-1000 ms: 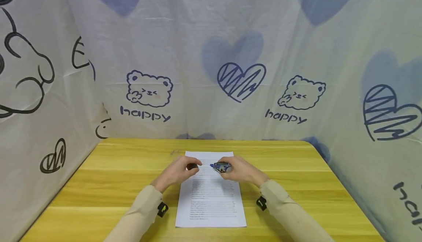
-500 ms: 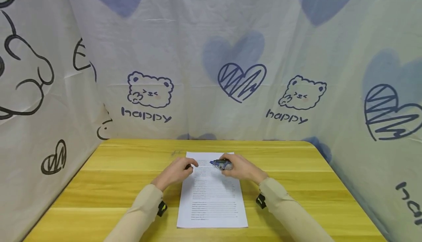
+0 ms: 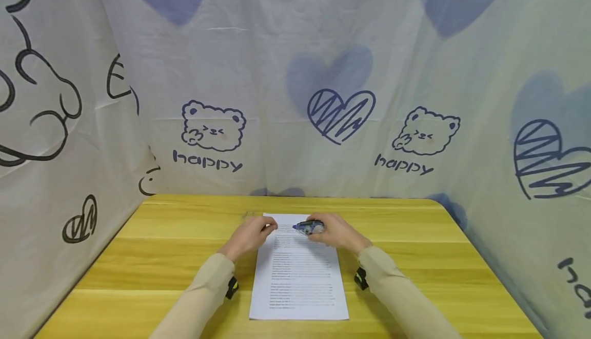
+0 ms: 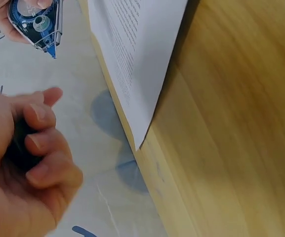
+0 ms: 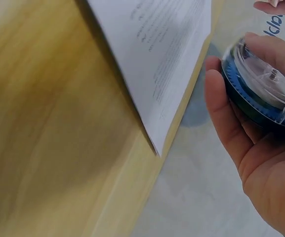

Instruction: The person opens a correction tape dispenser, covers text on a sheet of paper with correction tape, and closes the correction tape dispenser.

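My right hand (image 3: 340,234) holds a blue, see-through correction tape dispenser (image 3: 308,227) above the upper part of a printed sheet of paper (image 3: 302,282). The dispenser's blue tip points left, and its clear round body (image 5: 265,81) sits between thumb and fingers in the right wrist view. My left hand (image 3: 249,236) is over the sheet's upper left edge. Its fingers are curled round a small dark object (image 4: 21,143), mostly hidden in the palm; its kind cannot be told. The two hands are apart, with the dispenser's tip between them.
The sheet lies lengthwise on a yellow wood-grain table (image 3: 415,267). Faint marks (image 3: 248,215) show on the tabletop left of the sheet's far end. A pale curtain (image 3: 277,72) with hearts and bears hangs behind and at both sides.
The dark object between my left thumb and fingers has gone out of sight in the head view as the fingers closed over it. The dispenser has turned slightly and moved a little up.
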Motion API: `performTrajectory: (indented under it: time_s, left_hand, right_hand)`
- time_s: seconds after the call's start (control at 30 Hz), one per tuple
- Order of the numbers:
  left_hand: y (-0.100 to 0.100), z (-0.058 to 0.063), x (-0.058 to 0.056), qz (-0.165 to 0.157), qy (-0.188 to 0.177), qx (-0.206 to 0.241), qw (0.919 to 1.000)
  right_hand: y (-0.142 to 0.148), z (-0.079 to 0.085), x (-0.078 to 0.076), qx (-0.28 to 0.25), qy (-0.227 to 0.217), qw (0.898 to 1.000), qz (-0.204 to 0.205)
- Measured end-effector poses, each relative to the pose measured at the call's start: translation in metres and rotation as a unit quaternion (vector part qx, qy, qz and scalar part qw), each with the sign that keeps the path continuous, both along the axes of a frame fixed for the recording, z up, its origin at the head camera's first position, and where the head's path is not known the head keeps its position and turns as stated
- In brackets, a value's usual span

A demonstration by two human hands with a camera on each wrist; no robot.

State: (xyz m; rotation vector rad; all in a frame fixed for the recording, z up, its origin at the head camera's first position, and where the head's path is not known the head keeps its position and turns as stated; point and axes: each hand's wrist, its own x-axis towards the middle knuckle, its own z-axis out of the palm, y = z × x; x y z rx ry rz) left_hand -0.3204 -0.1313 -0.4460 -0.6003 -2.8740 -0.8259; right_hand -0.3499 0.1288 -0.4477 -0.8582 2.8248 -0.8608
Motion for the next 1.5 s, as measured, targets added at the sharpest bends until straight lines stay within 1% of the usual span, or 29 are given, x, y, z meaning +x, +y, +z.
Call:
performTrajectory:
  time_s: [0.07,0.2,0.27,0.3,0.37,0.43,0.53,0.6,0.7,0.8,0.93,1.07,1.2,1.3,1.4,1.5]
  left_hand:
    - [-0.001,-0.001,-0.003,0.012,0.012,-0.002,0.9999]
    - [-0.004,-0.004,-0.007,0.023,0.010,0.002,0.9997]
    - [-0.004,-0.005,-0.010,0.026,0.002,-0.002,0.9997]
    - [-0.004,-0.006,-0.011,0.028,-0.004,-0.006,0.9996]
    - [-0.004,-0.007,-0.012,0.034,-0.009,-0.030,0.9990]
    - [-0.004,-0.008,-0.012,0.038,-0.028,-0.053,0.9975]
    - [-0.004,-0.010,-0.013,0.037,-0.067,-0.080,0.9939]
    - [-0.005,-0.011,-0.013,0.037,-0.096,-0.085,0.9910]
    - [-0.006,-0.012,-0.013,0.038,-0.118,-0.092,0.9880]
    - [-0.007,-0.014,-0.014,0.041,-0.126,-0.100,0.9862]
    - [-0.008,-0.018,-0.015,0.047,-0.124,-0.106,0.9855]
    - [-0.007,-0.022,-0.016,0.035,-0.122,-0.102,0.9866]
    - [-0.007,-0.024,-0.015,0.028,-0.149,-0.096,0.9837]
    - [-0.007,-0.024,-0.013,0.032,-0.173,-0.097,0.9796]
    - [-0.008,-0.024,-0.011,0.031,-0.184,-0.103,0.9770]
    - [-0.009,-0.023,-0.009,0.031,-0.186,-0.114,0.9754]
  right_hand:
    - [-0.001,0.001,-0.001,-0.003,-0.014,1.000,0.002]
    - [-0.005,0.002,-0.003,-0.016,-0.053,0.998,-0.005]
    - [-0.006,0.003,-0.004,-0.018,-0.060,0.998,-0.012]
    - [-0.007,0.003,-0.004,-0.018,-0.061,0.998,-0.015]
    - [-0.008,0.003,-0.006,-0.017,-0.062,0.998,-0.021]
    - [-0.008,0.002,-0.007,-0.018,-0.062,0.998,-0.023]
    - [-0.009,0.001,-0.009,-0.017,-0.063,0.998,-0.026]
    - [-0.010,0.001,-0.011,-0.015,-0.064,0.997,-0.028]
    - [-0.011,0.001,-0.013,-0.009,-0.069,0.997,-0.032]
    - [-0.013,0.001,-0.014,-0.008,-0.074,0.997,-0.037]
    - [-0.016,0.002,-0.015,-0.015,-0.077,0.996,-0.045]
    - [-0.018,0.001,-0.017,-0.029,-0.071,0.996,-0.052]
    - [-0.019,0.001,-0.018,-0.035,-0.063,0.995,-0.065]
    - [-0.021,0.000,-0.019,-0.038,-0.062,0.995,-0.073]
    - [-0.023,-0.002,-0.021,-0.047,-0.061,0.994,-0.075]
    - [-0.025,-0.002,-0.023,-0.048,-0.060,0.994,-0.083]
